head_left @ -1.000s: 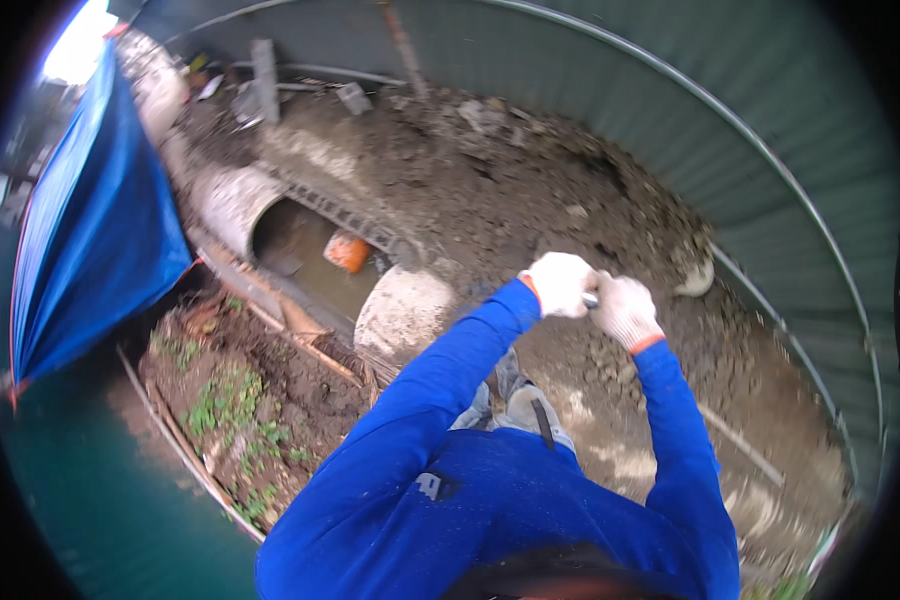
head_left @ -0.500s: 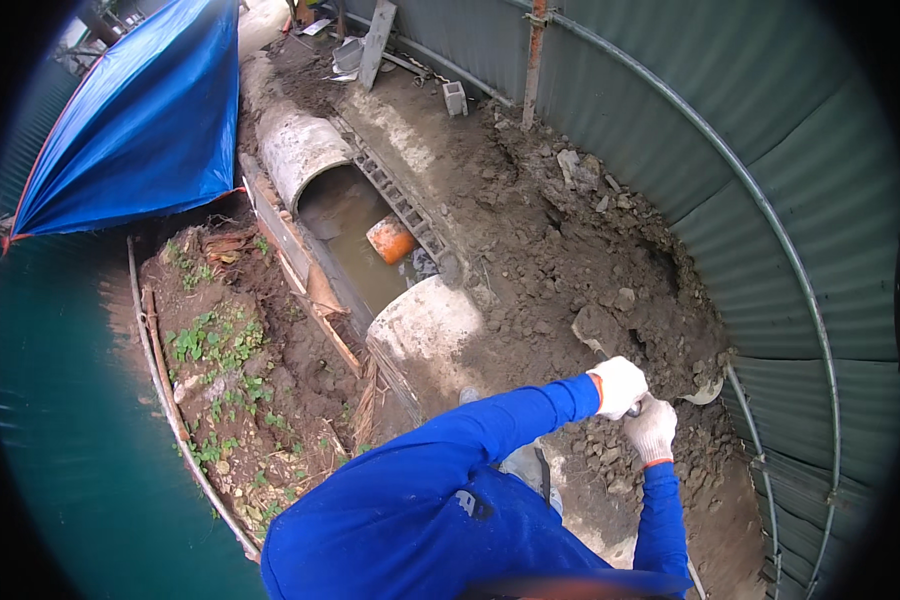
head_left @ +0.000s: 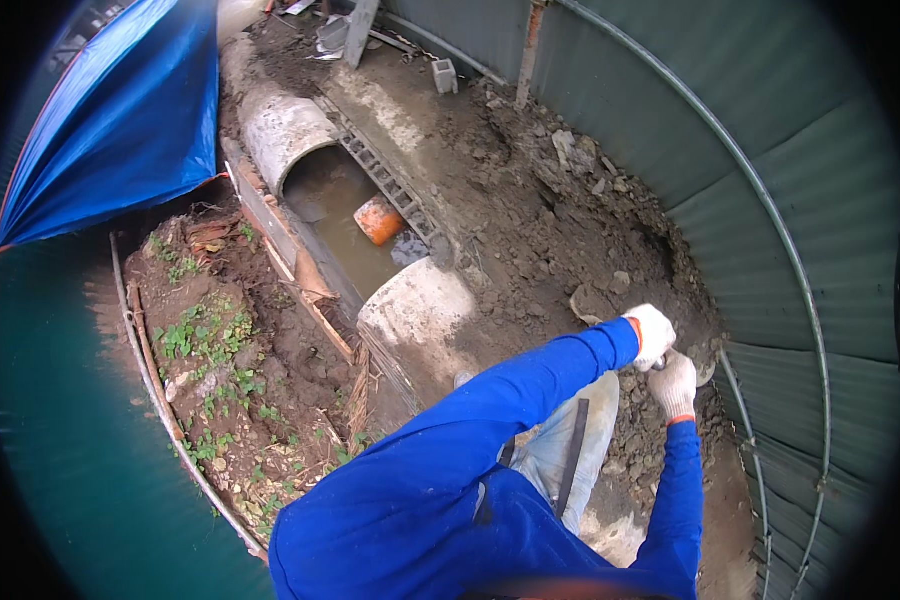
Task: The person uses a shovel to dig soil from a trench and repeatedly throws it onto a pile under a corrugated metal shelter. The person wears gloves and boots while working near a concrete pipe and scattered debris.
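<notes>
My left hand [head_left: 653,336], in a white knit glove with an orange cuff, is closed at the far right of centre. Just below it, my right hand [head_left: 674,384], gloved alike, is closed too. Both grip a tool handle [head_left: 659,363], of which only a short dark end shows between the gloves. The rest of the tool is hidden, so its kind cannot be told. Under and around the hands lies loose, lumpy soil [head_left: 625,420]. A flat rock [head_left: 592,304] sits to the left of my left hand. A pale rounded piece [head_left: 707,366] lies beyond my right hand.
Left of centre, a water-filled pit [head_left: 335,215] holds an orange pipe [head_left: 378,220] between concrete pipe sections [head_left: 288,132]. Boards [head_left: 285,245] edge its left side. Green corrugated fencing [head_left: 780,200] with a bent metal pipe stands right. A blue tarp [head_left: 120,110] hangs upper left.
Both hands have moved right and slightly up in the picture, still together on the handle. My left arm reaches farther out, and more of my light-trousered leg shows. The view has shifted slightly.
</notes>
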Motion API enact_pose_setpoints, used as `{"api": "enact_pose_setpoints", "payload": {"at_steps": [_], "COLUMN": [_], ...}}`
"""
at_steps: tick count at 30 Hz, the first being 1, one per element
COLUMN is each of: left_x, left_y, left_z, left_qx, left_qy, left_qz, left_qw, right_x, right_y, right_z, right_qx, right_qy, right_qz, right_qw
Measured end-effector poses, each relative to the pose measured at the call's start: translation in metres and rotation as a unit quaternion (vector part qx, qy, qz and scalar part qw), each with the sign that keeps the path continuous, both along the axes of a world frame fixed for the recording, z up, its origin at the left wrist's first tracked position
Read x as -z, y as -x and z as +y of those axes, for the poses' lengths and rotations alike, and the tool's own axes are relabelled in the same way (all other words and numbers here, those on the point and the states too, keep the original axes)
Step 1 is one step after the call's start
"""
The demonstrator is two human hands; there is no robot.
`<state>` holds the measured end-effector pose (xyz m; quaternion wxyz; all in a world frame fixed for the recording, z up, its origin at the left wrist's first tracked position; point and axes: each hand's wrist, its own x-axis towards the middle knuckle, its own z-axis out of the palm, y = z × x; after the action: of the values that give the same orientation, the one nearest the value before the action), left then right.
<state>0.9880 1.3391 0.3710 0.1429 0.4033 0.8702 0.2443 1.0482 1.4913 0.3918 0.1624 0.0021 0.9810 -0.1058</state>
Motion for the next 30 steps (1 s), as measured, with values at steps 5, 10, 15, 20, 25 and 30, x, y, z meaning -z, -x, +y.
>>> {"api": "enact_pose_setpoints", "payload": {"at_steps": [5,10,15,20,25,30], "left_x": [-0.003,-0.002,0.010,0.062,0.133,0.177], "left_y": [0.020,0.043,0.075,0.106,0.079,-0.019], "left_z": [-0.008,-0.036,-0.050,-0.039,-0.048,-0.063], "left_qx": [-0.051,-0.017,-0.001,-0.002,-0.014,-0.037], "left_qy": [0.005,0.089,-0.043,0.031,0.074,0.142], "left_qz": [0.033,0.004,0.053,0.034,-0.015,0.008], "left_qw": [0.998,0.996,0.998,0.999,0.997,0.989], "right_x": [0.001,0.008,-0.016,0.029,0.141,0.179], "right_y": [0.023,0.041,0.075,0.108,0.077,-0.015], "right_z": [-0.014,-0.038,-0.043,-0.021,-0.044,-0.061], "right_qx": [-0.004,0.007,-0.019,-0.027,-0.021,0.038], "right_qy": [-0.035,0.003,0.035,0.095,0.075,0.122], "right_qz": [-0.030,-0.050,-0.088,-0.084,-0.129,-0.150], "right_qw": [0.999,0.999,0.995,0.991,0.989,0.980]}}
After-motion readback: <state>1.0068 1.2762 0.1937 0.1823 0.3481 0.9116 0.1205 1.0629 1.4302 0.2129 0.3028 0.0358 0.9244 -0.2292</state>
